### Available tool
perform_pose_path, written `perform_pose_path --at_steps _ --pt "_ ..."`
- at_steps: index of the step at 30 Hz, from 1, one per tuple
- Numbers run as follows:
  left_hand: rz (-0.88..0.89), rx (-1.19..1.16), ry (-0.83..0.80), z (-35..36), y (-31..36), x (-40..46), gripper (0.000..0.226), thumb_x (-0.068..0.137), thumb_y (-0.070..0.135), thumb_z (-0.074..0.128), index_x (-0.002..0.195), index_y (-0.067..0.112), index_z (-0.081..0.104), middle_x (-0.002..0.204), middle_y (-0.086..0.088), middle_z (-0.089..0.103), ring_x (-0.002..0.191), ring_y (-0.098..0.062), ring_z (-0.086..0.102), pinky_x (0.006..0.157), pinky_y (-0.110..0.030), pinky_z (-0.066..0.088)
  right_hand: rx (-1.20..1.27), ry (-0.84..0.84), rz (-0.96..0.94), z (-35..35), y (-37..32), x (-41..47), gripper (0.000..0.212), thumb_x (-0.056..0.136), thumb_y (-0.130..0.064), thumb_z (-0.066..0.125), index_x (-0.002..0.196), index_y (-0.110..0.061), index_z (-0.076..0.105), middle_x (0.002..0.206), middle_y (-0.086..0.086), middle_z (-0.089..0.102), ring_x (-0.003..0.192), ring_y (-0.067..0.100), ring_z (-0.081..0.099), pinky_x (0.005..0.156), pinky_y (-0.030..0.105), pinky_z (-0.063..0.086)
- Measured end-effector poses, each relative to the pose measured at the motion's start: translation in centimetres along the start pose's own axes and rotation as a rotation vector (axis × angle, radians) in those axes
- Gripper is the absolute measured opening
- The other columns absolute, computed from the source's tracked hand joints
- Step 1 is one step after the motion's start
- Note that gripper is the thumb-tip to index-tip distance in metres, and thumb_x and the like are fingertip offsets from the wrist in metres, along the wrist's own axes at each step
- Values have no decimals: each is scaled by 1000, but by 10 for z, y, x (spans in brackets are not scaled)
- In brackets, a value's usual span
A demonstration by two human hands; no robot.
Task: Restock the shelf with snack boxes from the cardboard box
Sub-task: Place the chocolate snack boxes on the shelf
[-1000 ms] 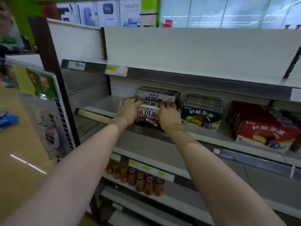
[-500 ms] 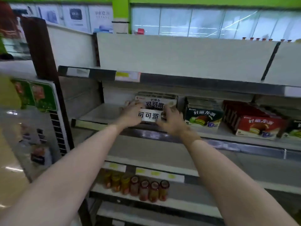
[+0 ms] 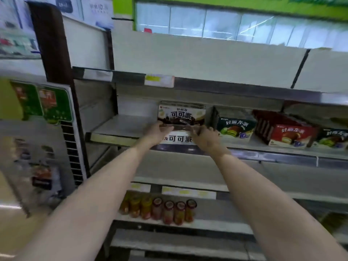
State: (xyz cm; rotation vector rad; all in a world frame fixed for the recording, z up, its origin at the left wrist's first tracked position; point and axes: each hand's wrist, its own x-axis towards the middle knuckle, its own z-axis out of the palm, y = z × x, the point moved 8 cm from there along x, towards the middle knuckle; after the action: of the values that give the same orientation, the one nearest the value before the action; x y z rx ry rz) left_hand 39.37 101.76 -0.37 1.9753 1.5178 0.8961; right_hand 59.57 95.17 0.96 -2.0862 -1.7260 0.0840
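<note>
1. A white-and-brown cardboard snack box with a chocolate-pie picture (image 3: 181,116) is seen standing upright on top of a flat-lying white box of the same brand (image 3: 178,138), at the front of the grey metal middle shelf (image 3: 120,127).
2. The left hand (image 3: 157,131) is placed at the upper box's lower left corner, and the right hand (image 3: 204,135) at its lower right corner. The fingers of both are curled onto the bottom edge, so the box is judged to be gripped by both hands.
3. The step in hand is judged to be the seating of this box on the stack.
4. It is advised that the box be squared with the one beneath, printed face forward, and let go only once it is steady.
5. A green-fronted pie box (image 3: 235,127) stands just beside on the right; contact with it is to be avoided.
6. The cardboard supply box is not in view.
</note>
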Motion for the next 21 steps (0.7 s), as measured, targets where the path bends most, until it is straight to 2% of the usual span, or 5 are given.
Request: perform_pose_path --at_steps 10,12,15,18,21 --pt "10 -62 -115 0 6 2 56 93 46 63 131 5 58 124 -5 58 107 -21 55 86 -29 44 -1 -54 36 5 7 1 81 85 -79 42 143 -22 46 141 17 46 133 39 38 110 49 35" --pt "36 135 -178 -1 3 4 69 82 56 71 131 10 55 128 -1 45 116 -26 51 101 -37 43 -7 -54 46 3 6 3 78 87 -75 46 137 -16 49 137 19 47 127 39 42 106 47 38" --pt "57 347 -275 -2 -4 11 95 43 53 93 121 20 49 127 -2 47 115 -28 51 100 -45 47 18 -20 51 -3 4 8 75 84 -75 51 127 -15 56 130 17 50 119 40 47 102 47 43" --pt "114 330 -219 -9 5 13 77 51 22 96 116 15 55 116 -9 60 105 -30 59 91 -41 51 73 5 49 -5 3 13 71 84 -75 54 122 -15 60 127 14 49 117 39 47 100 48 45" --pt "156 268 -159 -19 16 13 49 64 14 86 108 15 67 99 -4 70 90 -24 66 74 -29 52 118 60 60 -10 2 17 67 89 -69 51 129 -15 57 132 16 45 122 41 43 104 48 42"
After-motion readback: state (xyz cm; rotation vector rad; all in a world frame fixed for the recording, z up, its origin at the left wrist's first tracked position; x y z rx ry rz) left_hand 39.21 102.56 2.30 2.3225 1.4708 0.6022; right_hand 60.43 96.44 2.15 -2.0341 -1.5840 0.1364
